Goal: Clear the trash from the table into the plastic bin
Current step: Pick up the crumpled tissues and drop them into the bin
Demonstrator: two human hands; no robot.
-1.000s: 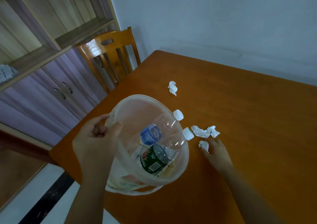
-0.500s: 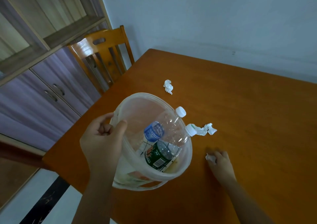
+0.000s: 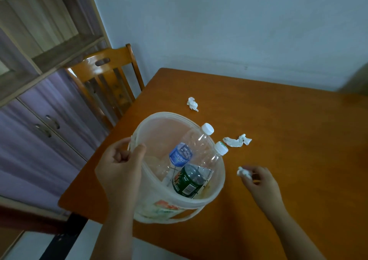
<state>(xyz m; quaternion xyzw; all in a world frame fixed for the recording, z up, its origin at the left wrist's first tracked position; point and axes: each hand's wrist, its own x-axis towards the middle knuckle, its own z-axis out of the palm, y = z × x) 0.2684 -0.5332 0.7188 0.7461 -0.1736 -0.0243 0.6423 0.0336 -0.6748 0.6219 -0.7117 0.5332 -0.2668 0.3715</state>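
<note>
Tissue wad [image 3: 244, 173] now lifted — right hand [image 3: 259, 182] pinching

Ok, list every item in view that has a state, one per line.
plastic bin: gripped at its rim, tilted, holding bottles
left hand: shut on the bin rim
right hand: pinching a small tissue wad
two bottles: capped, in bin
two crumpled tissues: on the table
cabinet doors: closed
</note>
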